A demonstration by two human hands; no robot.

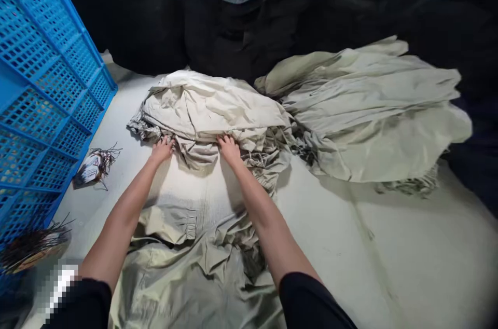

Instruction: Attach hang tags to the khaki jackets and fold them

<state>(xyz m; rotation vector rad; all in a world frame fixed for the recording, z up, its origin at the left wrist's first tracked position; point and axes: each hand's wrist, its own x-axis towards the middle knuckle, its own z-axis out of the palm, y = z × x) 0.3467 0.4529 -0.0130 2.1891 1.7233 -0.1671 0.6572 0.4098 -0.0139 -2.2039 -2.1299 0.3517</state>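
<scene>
A pale beige garment (218, 106) lies bunched in a heap on the table in front of me. At its near left edge, my left hand (162, 149) has its fingers closed on the gathered cloth. My right hand (229, 149) grips the near edge closer to the middle, its fingertips partly sunk in the folds. Between my hands, a fold of the cloth sags towards me. Closer to my body lies a grey-green garment (194, 277) with an elastic cuff, below my forearms. To the right, more pale green garments (373, 116) are piled up, touching the heap.
A blue plastic crate (50, 69) stands along the left side. Beside it lie a bundle of tags with dark strings (93, 168) and a second such bundle (37, 248). Dark bulky cloth (241, 28) borders the far side of the pale tabletop (389, 246).
</scene>
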